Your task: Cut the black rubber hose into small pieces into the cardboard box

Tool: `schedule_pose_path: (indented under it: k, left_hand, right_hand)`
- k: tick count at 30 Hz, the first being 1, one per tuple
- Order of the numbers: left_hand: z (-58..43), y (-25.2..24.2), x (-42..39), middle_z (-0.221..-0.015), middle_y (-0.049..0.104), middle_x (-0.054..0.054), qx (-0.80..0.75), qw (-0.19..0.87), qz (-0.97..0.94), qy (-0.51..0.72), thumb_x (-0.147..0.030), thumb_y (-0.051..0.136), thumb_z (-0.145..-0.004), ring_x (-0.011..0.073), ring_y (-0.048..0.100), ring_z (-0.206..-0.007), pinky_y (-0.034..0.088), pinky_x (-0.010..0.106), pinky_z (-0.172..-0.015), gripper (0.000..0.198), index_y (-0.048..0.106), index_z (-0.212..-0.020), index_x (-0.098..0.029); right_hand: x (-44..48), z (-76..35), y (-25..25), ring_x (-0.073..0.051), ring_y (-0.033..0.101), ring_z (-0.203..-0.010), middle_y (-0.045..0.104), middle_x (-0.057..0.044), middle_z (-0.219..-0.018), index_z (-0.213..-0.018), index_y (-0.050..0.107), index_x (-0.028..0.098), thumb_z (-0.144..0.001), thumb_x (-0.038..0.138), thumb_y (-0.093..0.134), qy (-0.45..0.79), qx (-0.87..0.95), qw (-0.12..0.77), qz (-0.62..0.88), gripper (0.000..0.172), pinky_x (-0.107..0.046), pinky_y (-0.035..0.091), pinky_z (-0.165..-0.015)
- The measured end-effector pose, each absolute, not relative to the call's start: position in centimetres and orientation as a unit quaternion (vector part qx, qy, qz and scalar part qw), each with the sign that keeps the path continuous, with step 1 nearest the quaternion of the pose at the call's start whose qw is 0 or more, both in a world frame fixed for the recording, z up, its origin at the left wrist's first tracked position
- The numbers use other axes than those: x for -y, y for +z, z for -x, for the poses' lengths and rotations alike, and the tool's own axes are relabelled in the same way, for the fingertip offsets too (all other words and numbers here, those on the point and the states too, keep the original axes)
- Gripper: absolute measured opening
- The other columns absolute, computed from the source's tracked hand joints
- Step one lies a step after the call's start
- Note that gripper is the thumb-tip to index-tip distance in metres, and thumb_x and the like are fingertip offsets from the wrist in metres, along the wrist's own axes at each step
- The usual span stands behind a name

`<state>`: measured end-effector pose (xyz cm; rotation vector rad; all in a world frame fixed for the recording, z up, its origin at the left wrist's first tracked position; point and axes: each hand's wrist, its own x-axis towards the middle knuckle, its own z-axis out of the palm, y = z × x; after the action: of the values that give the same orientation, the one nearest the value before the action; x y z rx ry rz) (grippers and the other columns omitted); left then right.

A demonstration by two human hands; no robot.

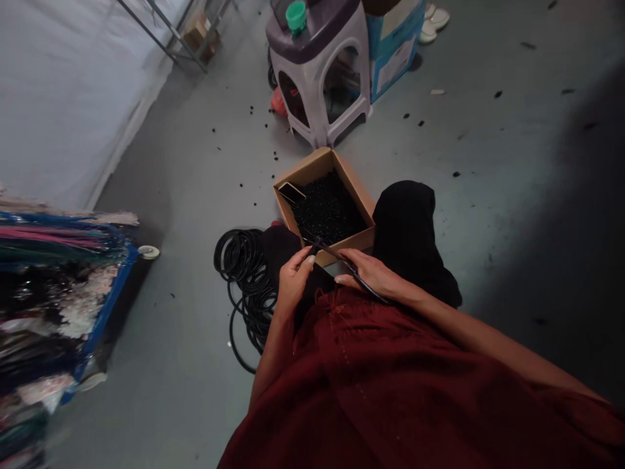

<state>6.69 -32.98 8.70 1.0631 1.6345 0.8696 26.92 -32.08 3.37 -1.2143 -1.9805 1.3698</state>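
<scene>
At far left, a blue-edged cart (105, 319) held blurred bundles of pink, green, white and black strands. Behind it a white sheet (73, 85) hung down to the grey floor (185, 326), and beyond the sheet stood a metal frame (166, 26) with a small brown carton (198, 32) beside its bars.

Moving right, a loose coil of black tubing (241, 260) lay on the floor, just beside the seated person's left leg and to the left of both hands.

The left hand (295, 273) was closed, thumb against fingers, pinching a small dark piece (316, 248) at the near edge of an open cardboard box (364, 195). The box sat directly beyond the hands, between the person's knees, and was filled with small black pieces (327, 208); a phone-like slab (291, 192) leaned in its left corner. Past the box stood a grey stool (319, 65) with a purple top and a green cap (296, 16) upon it.

The right hand (366, 270), above the dark red garment (366, 371), gripped a long, thin dark item (359, 277) that slanted from the left fingertips back under its palm; its exact kind could not be told.

Farther right were a blue carton (395, 49), a black-clad knee (407, 215), pale shoes (432, 23) and scattered dark bits (456, 174).
</scene>
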Motion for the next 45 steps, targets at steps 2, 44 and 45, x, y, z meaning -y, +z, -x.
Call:
schedule_pose_path:
  k: [2,44,45]
  left_hand:
    - [-6.9,8.7,33.1,-0.067,0.055,-0.001,-0.675,0.487,-0.431,0.348,-0.043,0.064,-0.079,0.0074,0.041,-0.055,0.033,0.020,-0.052,0.045,0.070,-0.115,-0.017]
    - [-6.7,6.1,33.0,-0.066,0.056,-0.001,-0.662,0.497,-0.447,0.338,-0.045,0.063,-0.080,0.0084,0.043,-0.057,0.037,0.023,-0.057,0.052,0.067,-0.120,-0.011]
    - [-6.9,5.8,32.9,-0.066,0.056,-0.001,-0.662,0.500,-0.444,0.338,-0.045,0.062,-0.080,0.0083,0.042,-0.057,0.036,0.022,-0.057,0.053,0.067,-0.121,-0.011]
  right_hand:
    - [32.1,-27.0,3.5,-0.028,0.061,-0.106,0.060,-0.012,-0.121,-0.130,0.051,0.023,-0.084,0.055,0.059,0.493,0.718,0.223,0.438,0.057,-0.042,0.049,-0.089]
    - [31.3,-26.8,2.9,-0.021,0.056,-0.085,0.059,-0.008,-0.097,-0.107,0.053,0.018,-0.090,0.040,0.049,0.458,0.748,0.138,0.460,0.028,-0.031,0.041,-0.075]
    - [31.3,-26.7,2.6,-0.021,0.056,-0.085,0.059,-0.008,-0.096,-0.105,0.053,0.018,-0.091,0.039,0.048,0.461,0.744,0.141,0.463,0.026,-0.030,0.041,-0.074]
